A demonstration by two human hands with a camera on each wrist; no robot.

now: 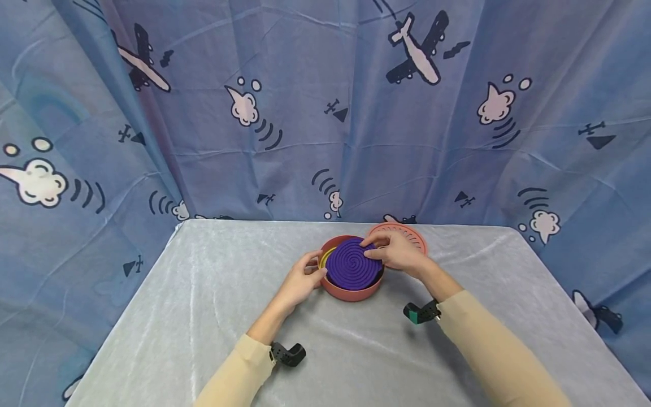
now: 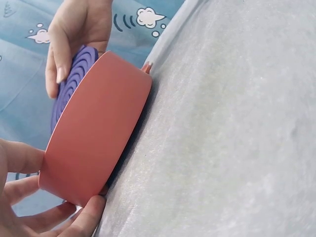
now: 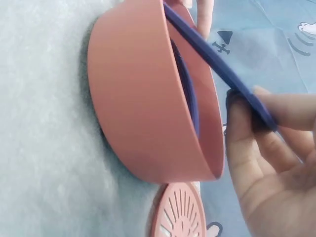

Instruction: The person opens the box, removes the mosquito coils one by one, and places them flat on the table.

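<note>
A purple mosquito coil (image 1: 352, 265), a flat spiral disc, leans tilted over the mouth of a round salmon-red container (image 1: 351, 295). My right hand (image 1: 400, 253) pinches its upper right edge between thumb and fingers; the right wrist view shows the disc edge-on (image 3: 217, 61), its far side down at the rim. At the container's left side my left hand (image 1: 299, 284) grips the wall, thumb and fingers spread around it. A yellow rim (image 1: 324, 258) shows inside on the left, and another dark blue-purple disc (image 3: 186, 89) lies lower in the container.
A salmon-red slotted lid (image 1: 418, 240) lies on the table just behind and right of the container, partly behind my right hand. A pale cloth covers the table (image 1: 229, 299). Blue printed curtains (image 1: 305, 113) hang along the back and sides.
</note>
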